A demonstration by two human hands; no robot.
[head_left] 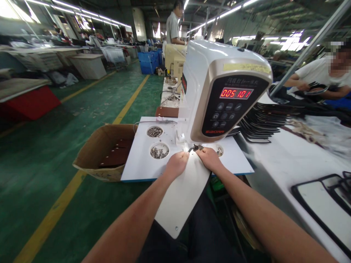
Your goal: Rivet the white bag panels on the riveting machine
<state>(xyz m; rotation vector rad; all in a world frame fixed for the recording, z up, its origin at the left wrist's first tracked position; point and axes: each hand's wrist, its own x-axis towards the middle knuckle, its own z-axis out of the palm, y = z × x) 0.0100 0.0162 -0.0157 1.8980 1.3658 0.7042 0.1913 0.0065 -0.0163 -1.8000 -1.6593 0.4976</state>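
Observation:
My left hand [177, 163] and my right hand [210, 158] are side by side on the white machine table [142, 164], just under the head of a white riveting machine [219, 84]. Both hands are closed in a pinch on a small dark piece [196, 147] at the machine's working point. The piece is too small to name. The machine's dark panel shows red digits [236, 93].
Two round wells with metal rivets [155, 132] [159, 151] sit left of the hands. A cardboard box [104, 151] with brown pieces stands at the left. Stacked black frames [260, 122] lie on the right table. Other people work behind and at the right.

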